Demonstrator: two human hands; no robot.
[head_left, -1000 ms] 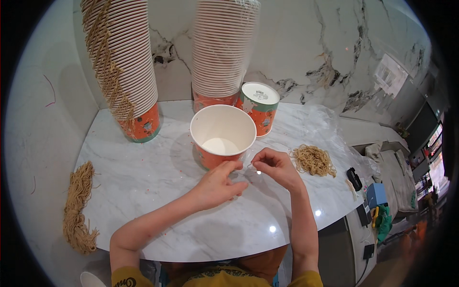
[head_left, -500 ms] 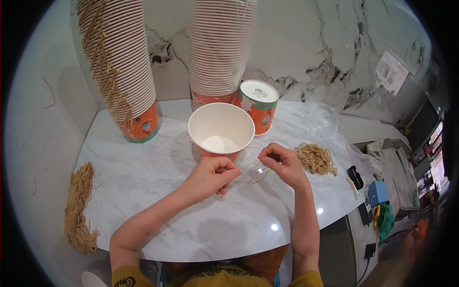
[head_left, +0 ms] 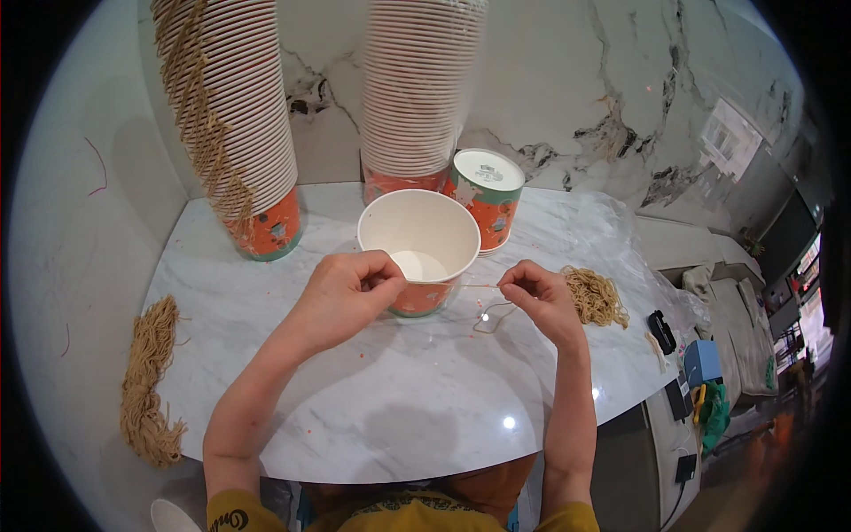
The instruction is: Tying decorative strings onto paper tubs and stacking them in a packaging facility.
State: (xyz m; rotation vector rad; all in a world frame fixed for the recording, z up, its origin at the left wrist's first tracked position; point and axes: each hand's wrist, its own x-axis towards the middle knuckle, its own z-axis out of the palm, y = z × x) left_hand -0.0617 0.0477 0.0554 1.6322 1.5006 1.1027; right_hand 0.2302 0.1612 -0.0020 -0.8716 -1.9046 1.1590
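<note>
My left hand [head_left: 344, 300] pinches one end of a thin tan string [head_left: 470, 285] at the front left of an open paper bucket [head_left: 424, 298]. To the right, my right hand [head_left: 542, 297] pinches the same string between thumb and fingers. The string runs nearly straight between the hands, across the bucket's lower front right side, and a loose tail droops below the right hand. The bucket stands upright, white inside, with an orange and green patterned outside. Beyond my right hand lies a loose heap of tan string [head_left: 596, 297].
A leaning stack of paper buckets [head_left: 253, 124] draped with tan strings stands at the back left. Another tall stack [head_left: 412, 97] and an upturned bucket [head_left: 486, 199] stand behind. A string bundle [head_left: 151, 381] lies left; a black clip-like object [head_left: 660, 331] sits at the right edge.
My left hand has moved up and left, toward the bucket, and my right hand slightly right. The hands are farther apart, and the string between them is now drawn out straighter.
</note>
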